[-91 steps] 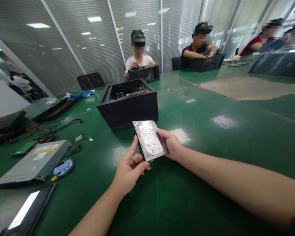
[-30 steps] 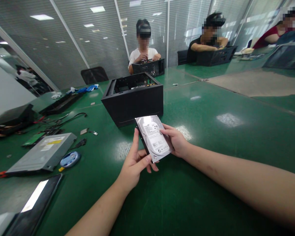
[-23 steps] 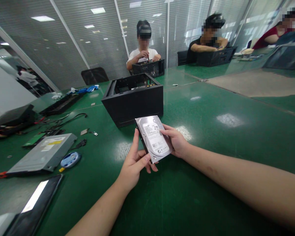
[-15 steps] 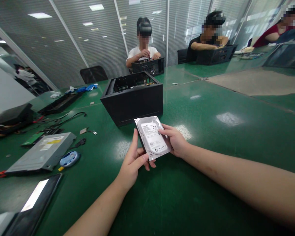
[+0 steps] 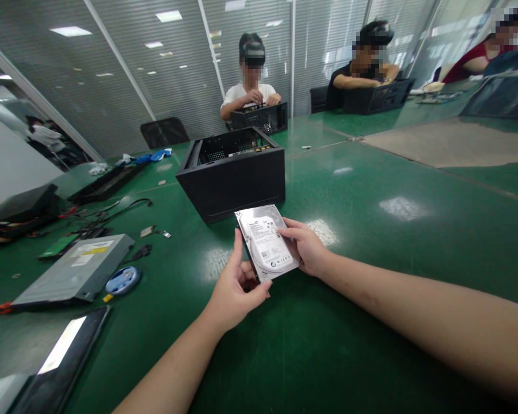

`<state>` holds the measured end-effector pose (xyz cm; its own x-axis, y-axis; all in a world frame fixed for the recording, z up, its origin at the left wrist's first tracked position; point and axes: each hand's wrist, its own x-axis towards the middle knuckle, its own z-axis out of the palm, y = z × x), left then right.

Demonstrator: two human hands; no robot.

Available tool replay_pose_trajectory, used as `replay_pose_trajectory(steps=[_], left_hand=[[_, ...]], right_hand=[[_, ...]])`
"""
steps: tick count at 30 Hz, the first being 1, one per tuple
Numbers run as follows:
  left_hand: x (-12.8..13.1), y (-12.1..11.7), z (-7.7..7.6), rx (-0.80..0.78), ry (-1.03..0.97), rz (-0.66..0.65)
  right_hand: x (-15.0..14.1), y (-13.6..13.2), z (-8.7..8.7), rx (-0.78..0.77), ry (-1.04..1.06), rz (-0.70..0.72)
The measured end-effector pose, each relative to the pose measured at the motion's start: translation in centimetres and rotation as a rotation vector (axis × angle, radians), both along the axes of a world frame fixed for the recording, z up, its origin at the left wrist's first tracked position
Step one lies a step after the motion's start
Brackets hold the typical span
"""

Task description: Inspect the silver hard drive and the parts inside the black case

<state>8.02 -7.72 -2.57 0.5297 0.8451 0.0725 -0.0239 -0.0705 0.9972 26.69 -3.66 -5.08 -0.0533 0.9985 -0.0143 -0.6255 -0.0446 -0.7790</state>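
A silver hard drive (image 5: 270, 244) with a white label is held above the green table, label side up and tilted towards me. My left hand (image 5: 237, 284) grips its left edge and near corner, with the thumb along the near end and some fingers hidden beneath. On the right edge, my right hand (image 5: 306, 247) is closed, its thumb lying on the label side and its other fingers partly out of sight. Just beyond the drive stands a black computer case (image 5: 237, 178), open at the top, with parts visible inside.
To the left lie an optical drive (image 5: 80, 267), a round blue container (image 5: 123, 280), loose cables (image 5: 125, 206) and a black panel (image 5: 71, 351). Across the green table (image 5: 349, 190), one person (image 5: 250, 86) works at another case (image 5: 263, 118); other people sit further right.
My left thumb has slid off the drive's face to its near end, and the fingers below have drawn in. The drive and my right hand have barely moved.
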Motion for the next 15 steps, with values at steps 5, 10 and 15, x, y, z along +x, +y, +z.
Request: replay_pose_trajectory(steps=[5, 10, 15], left_hand=[[-0.11, 0.10, 0.10, -0.008, -0.007, -0.007], [-0.07, 0.04, 0.53, -0.032, -0.030, -0.010], [-0.17, 0.36, 0.39, -0.014, -0.010, 0.061]], right_hand=[[0.05, 0.19, -0.18, -0.032, 0.001, -0.021], [-0.01, 0.25, 0.02, -0.038, 0.009, -0.029], [-0.18, 0.28, 0.32, -0.005, 0.074, -0.035]])
